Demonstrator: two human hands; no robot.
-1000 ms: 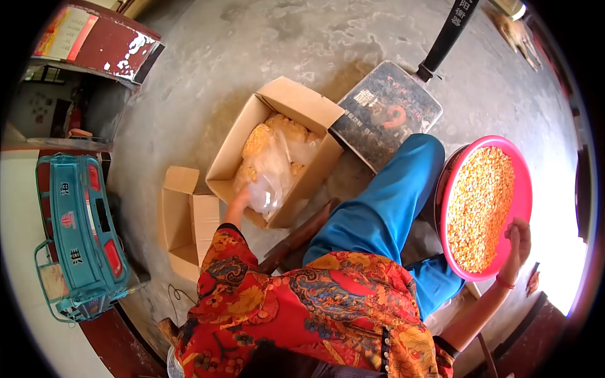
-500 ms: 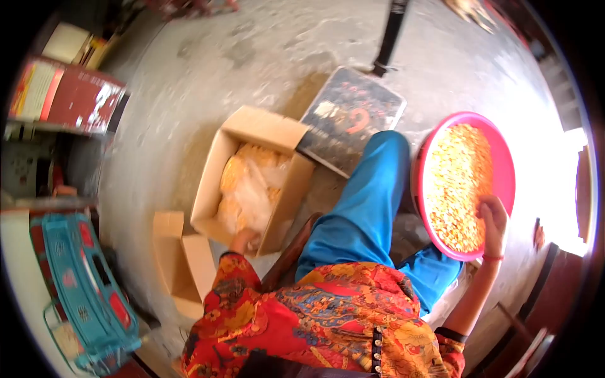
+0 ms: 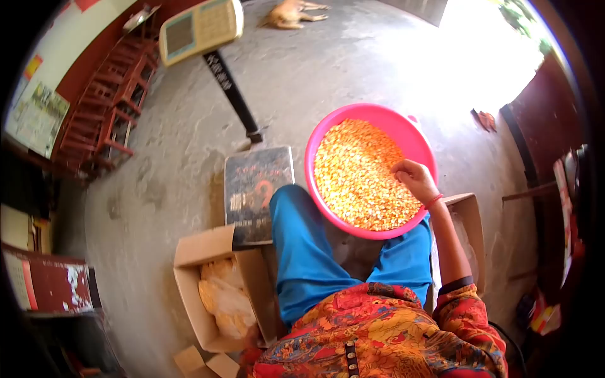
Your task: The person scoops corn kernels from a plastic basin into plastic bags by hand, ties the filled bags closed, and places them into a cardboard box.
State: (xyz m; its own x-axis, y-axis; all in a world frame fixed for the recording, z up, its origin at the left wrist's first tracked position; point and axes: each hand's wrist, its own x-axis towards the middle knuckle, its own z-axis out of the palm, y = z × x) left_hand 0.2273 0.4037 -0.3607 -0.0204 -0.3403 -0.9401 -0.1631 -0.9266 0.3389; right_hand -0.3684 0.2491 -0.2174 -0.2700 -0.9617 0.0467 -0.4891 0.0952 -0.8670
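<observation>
My right hand [image 3: 413,179], with a red band at its wrist, is over the orange-yellow kernels [image 3: 359,176] in a pink basin [image 3: 403,129]. Its fingers are bent together, and whatever they may hold is too small to make out. Down at the left, my left hand [image 3: 253,337] is a dark blur at the near edge of an open cardboard box [image 3: 261,293]; its fingers cannot be made out. Inside that box lie clear plastic bags [image 3: 230,309] with yellow contents.
A platform scale [image 3: 258,183] with a display [image 3: 201,31] on a post stands beyond my knee. Another cardboard box [image 3: 472,220] is beside my right arm. Red wooden stools [image 3: 104,113] line the left wall. An animal [image 3: 293,14] lies on the floor at the top.
The view has swung to the right, bringing the scale display and stools into sight. My right hand has moved from the basin's rim to above the kernels. My left hand has drawn back toward me.
</observation>
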